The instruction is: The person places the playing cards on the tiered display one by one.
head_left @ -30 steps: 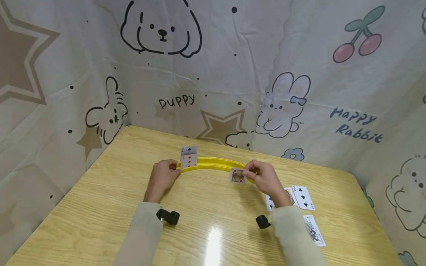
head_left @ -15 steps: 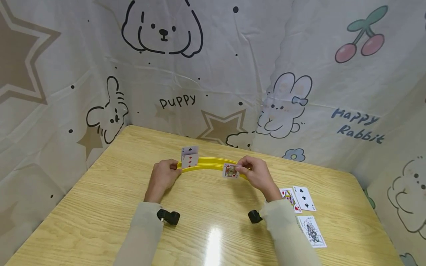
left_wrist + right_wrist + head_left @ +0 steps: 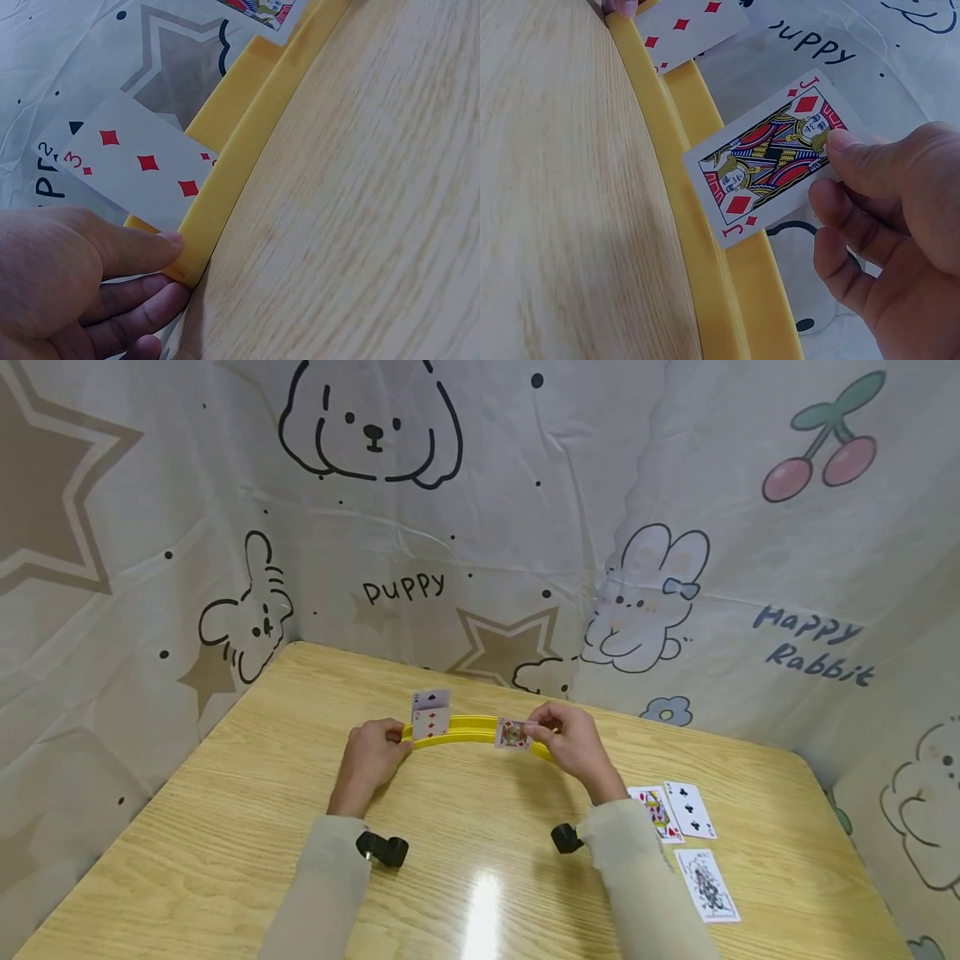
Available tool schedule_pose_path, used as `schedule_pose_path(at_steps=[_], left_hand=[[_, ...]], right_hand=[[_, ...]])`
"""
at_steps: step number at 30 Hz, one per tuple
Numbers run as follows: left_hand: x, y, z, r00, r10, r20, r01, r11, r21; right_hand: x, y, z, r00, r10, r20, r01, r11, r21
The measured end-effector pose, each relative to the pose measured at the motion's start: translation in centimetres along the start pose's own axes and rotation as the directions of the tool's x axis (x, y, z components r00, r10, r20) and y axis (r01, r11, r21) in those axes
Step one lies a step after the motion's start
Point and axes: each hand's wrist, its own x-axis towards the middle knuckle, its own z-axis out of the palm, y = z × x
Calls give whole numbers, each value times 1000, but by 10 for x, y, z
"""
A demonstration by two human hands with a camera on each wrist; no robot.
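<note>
A curved yellow card holder [image 3: 472,728] stands on the wooden table. My left hand [image 3: 370,758] pinches its left end between thumb and fingers, as the left wrist view shows up close. Beside that hand, a three of diamonds [image 3: 148,161] stands in the holder's front slot, and a two of spades [image 3: 432,698] rises behind it. My right hand [image 3: 573,743] holds a jack of diamonds [image 3: 772,157] by its upper edge, thumb on the face. In the right wrist view the card's lower edge overlaps the holder's yellow rails, right at the slot.
On the table's right side lie a red-suited face card [image 3: 660,817], a three of clubs [image 3: 690,810] and a joker-like card [image 3: 707,887], all face up. A printed cloth [image 3: 510,510] hangs behind the table. Black camera mounts [image 3: 384,849] stick out from both wrists.
My right hand has carried the jack of diamonds leftward and slightly farther back, from in front of the holder to over it. My left hand stays on the holder's end.
</note>
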Motion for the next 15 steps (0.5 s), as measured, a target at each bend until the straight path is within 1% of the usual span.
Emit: schedule_pose_path(at_steps=[9,15], left_hand=[[1,0,-2,1000,7,-15,-7,1000,-4],[0,1,-2,1000,4,-9,-4,1000,-1]], right_hand=[[14,-9,9,999,-32,-16,32,999,-12],[22,-16,14,1000,-27,-10,27,1000,-5]])
